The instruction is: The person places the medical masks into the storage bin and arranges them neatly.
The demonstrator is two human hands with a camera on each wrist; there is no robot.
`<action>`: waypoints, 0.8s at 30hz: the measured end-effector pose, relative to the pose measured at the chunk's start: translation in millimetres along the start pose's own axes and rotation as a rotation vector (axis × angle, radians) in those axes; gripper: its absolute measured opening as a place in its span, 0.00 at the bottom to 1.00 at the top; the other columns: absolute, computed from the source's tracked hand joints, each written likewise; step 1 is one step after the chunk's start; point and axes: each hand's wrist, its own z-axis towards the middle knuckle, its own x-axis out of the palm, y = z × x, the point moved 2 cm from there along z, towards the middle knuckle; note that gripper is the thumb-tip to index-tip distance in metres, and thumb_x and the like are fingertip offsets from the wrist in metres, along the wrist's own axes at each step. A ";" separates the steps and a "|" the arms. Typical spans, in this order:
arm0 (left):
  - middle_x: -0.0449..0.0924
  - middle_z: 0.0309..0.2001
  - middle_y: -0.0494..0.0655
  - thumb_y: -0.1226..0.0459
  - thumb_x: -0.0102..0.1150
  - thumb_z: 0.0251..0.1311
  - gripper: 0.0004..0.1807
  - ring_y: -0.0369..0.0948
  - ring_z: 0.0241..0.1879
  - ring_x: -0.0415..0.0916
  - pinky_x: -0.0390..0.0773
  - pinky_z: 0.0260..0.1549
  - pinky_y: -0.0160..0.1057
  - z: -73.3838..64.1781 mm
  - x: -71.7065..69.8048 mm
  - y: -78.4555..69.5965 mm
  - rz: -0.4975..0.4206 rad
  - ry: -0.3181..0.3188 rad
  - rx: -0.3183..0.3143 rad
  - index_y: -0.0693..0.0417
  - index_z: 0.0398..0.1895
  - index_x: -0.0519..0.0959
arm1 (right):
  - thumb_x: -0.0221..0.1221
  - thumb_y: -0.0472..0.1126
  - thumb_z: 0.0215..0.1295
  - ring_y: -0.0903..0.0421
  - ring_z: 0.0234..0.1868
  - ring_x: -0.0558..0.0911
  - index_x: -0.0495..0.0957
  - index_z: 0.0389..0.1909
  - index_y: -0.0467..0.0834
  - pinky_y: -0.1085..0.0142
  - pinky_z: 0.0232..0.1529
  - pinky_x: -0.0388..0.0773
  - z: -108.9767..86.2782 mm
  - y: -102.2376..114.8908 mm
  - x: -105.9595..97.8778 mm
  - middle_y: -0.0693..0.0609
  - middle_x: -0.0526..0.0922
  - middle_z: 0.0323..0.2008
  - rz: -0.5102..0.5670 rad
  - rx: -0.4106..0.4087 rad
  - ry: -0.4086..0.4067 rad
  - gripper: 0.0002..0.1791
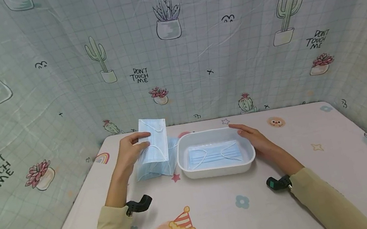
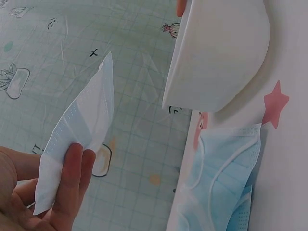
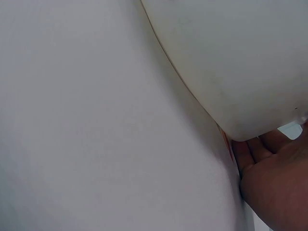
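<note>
The left grip [image 1: 131, 148] pinches a blue mask [image 1: 158, 136] by its left edge; the right grip [image 1: 256, 139] holds a white box [image 1: 218, 172] at its far right corner.

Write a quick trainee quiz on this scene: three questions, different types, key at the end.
1. Which hand pinches the pale blue, pleated rectangular face mask above the tabletop?

2. True or false: nothing lies inside the white, rounded-rectangular plastic tub.

3. Where is the person's right hand?
A) On the raised mask
B) At the tub's right end
C) Flat on the tabletop, apart from the tub

Key:
1. The left hand.
2. False; a pale blue mask with white ear loops lies in it.
3. B.
</note>
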 end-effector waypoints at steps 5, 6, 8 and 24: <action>0.66 0.76 0.56 0.70 0.59 0.68 0.19 0.55 0.76 0.61 0.66 0.74 0.55 -1.5 2.3 -2.6 -0.002 0.010 0.008 0.58 0.61 0.82 | 0.40 0.44 0.85 0.40 0.84 0.47 0.60 0.80 0.47 0.38 0.81 0.44 -1.0 1.0 0.3 0.47 0.48 0.84 -0.003 -0.011 0.002 0.27; 0.66 0.76 0.55 0.70 0.59 0.68 0.19 0.54 0.76 0.61 0.65 0.74 0.55 -1.8 2.8 -2.9 -0.003 0.012 0.010 0.58 0.61 0.82 | 0.40 0.44 0.85 0.40 0.84 0.47 0.60 0.80 0.47 0.38 0.81 0.44 -1.4 1.4 0.5 0.47 0.48 0.84 -0.007 -0.015 0.003 0.27; 0.66 0.76 0.55 0.70 0.59 0.68 0.19 0.54 0.76 0.61 0.65 0.75 0.55 -2.0 3.8 -3.2 -0.005 0.013 0.014 0.57 0.61 0.82 | 0.40 0.44 0.85 0.40 0.84 0.47 0.60 0.80 0.47 0.38 0.81 0.44 -2.1 2.1 0.8 0.47 0.48 0.84 -0.003 -0.015 0.003 0.27; 0.69 0.74 0.54 0.69 0.61 0.66 0.18 0.53 0.75 0.62 0.65 0.74 0.57 -2.5 11.3 -2.5 -0.011 0.037 0.053 0.56 0.59 0.84 | 0.40 0.44 0.85 0.40 0.84 0.48 0.59 0.80 0.48 0.37 0.80 0.45 -3.3 3.4 1.6 0.48 0.48 0.84 -0.014 -0.009 0.008 0.27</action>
